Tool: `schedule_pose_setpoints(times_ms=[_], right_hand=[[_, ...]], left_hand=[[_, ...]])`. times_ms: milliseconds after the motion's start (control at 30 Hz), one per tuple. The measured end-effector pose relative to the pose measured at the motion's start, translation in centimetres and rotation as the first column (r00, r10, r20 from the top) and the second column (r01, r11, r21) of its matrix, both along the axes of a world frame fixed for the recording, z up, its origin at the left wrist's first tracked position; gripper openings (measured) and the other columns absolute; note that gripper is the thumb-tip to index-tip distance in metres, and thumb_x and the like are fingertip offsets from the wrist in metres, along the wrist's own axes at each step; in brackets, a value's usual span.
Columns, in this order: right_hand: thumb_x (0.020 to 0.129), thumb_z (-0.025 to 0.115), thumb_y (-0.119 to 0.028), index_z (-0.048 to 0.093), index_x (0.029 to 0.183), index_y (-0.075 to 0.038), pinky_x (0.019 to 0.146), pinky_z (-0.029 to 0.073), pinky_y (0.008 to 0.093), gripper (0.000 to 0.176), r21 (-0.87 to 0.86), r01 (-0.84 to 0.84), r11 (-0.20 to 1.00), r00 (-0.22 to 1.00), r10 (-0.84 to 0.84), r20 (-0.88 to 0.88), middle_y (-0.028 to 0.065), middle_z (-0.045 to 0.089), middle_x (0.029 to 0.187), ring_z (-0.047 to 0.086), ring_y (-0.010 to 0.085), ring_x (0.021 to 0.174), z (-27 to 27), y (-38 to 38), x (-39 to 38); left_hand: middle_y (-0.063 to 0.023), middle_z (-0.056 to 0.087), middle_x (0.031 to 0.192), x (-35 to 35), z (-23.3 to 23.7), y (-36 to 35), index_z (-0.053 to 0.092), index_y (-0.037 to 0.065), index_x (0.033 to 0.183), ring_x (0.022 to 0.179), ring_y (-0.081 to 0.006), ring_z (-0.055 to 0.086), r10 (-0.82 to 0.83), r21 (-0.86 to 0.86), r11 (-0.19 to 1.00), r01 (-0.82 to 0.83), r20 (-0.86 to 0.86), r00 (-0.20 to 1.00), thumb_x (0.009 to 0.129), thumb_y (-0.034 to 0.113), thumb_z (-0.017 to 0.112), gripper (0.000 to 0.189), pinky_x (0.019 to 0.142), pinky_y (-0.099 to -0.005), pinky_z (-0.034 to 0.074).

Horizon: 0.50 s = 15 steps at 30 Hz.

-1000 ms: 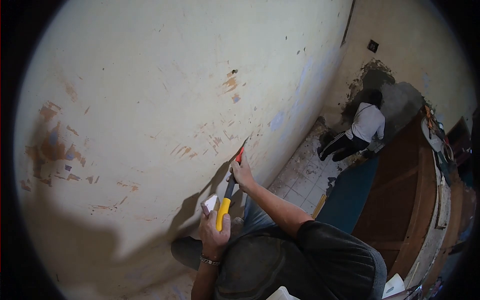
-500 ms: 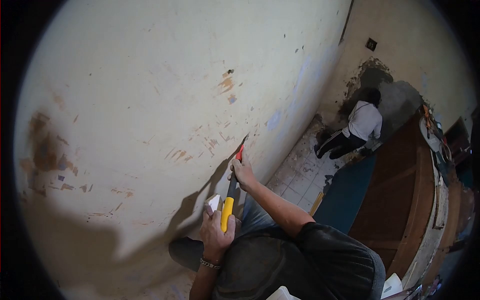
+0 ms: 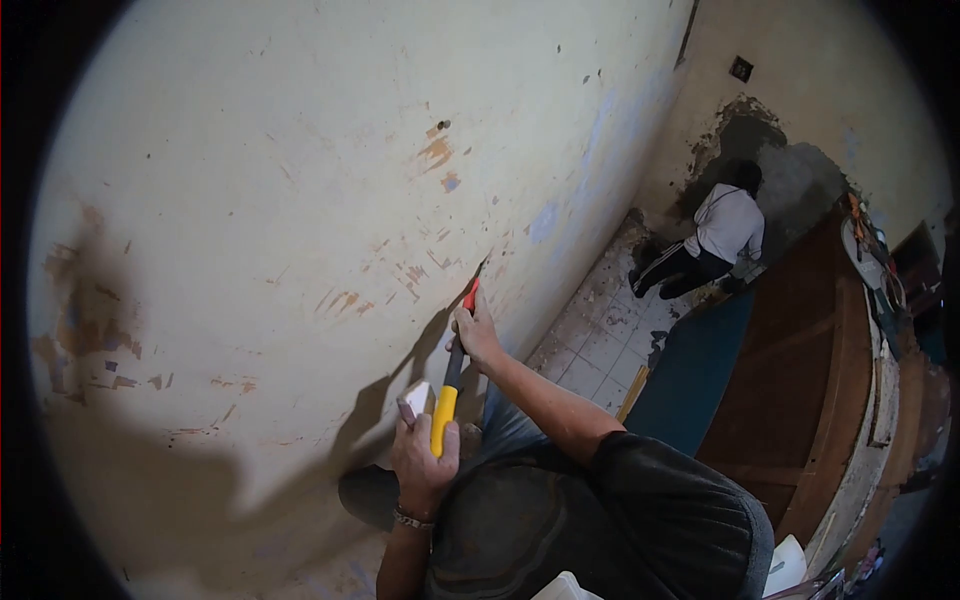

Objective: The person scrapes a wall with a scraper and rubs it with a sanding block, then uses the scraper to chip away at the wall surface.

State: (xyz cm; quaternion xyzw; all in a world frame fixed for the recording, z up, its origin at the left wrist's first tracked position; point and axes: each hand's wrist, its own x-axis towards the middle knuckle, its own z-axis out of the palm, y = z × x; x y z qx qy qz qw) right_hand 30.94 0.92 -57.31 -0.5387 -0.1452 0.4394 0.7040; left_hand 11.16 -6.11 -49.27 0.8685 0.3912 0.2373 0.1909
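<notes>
A long-handled tool (image 3: 456, 366) with a yellow grip, dark shaft, red collar and thin dark tip slants up against the wall (image 3: 250, 180). My right hand (image 3: 478, 333) is wrapped round it just below the red collar, and its tip is right at the scuffed wall surface. Lower down, my left hand (image 3: 423, 462), with a bracelet at the wrist, grips the yellow end. A white block-like piece (image 3: 419, 397) with a brownish-purple strip also sits in the left hand's fingers; I cannot tell what it is.
Brown and bluish patches (image 3: 100, 335) mark the wall, which my shadow partly covers. Another person (image 3: 727, 225) crouches in the far corner by a dark grey area of wall (image 3: 800, 185). Brown wooden panels (image 3: 775, 370) and a blue-green sheet (image 3: 685, 375) stand to the right above floor tiles (image 3: 590, 365).
The view has shifted slightly, so the wall marks appear higher and further left. The tool's tip has slid a little down and right along the wall, with both hands still on it.
</notes>
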Motion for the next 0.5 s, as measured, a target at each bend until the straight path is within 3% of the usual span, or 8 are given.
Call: schedule_pose_setpoints(times_ms=[167,500], right_hand=[[0.088,0.044,-0.011,0.003,0.152,-0.018,0.045,0.052,0.0301,0.076,-0.049,-0.014,0.999,1.000,0.015,0.017,0.0027,0.045,0.074,0.045,0.0111,0.056,-2.2,0.9,0.8],[0.089,0.044,-0.010,0.006,0.149,-0.014,0.044,0.052,0.0299,0.071,-0.032,-0.048,0.998,0.999,0.048,0.006,0.0031,0.045,0.073,0.047,0.0119,0.054,-0.2,0.3,-0.1]], left_hand=[[-0.0245,0.053,0.090,0.3,-1.4,0.1,0.053,0.001,0.085,0.079,-0.0424,0.056,0.027,-0.032,0.999,-0.027,-0.017,0.999,0.086,0.031,0.060,0.031,0.068,-0.0507,0.045],[-0.0239,0.053,0.088,-0.2,0.5,-0.1,0.053,0.001,0.085,0.080,-0.0412,0.057,0.020,-0.031,0.999,-0.020,-0.012,1.000,0.086,0.032,0.060,0.031,0.069,-0.0503,0.046]])
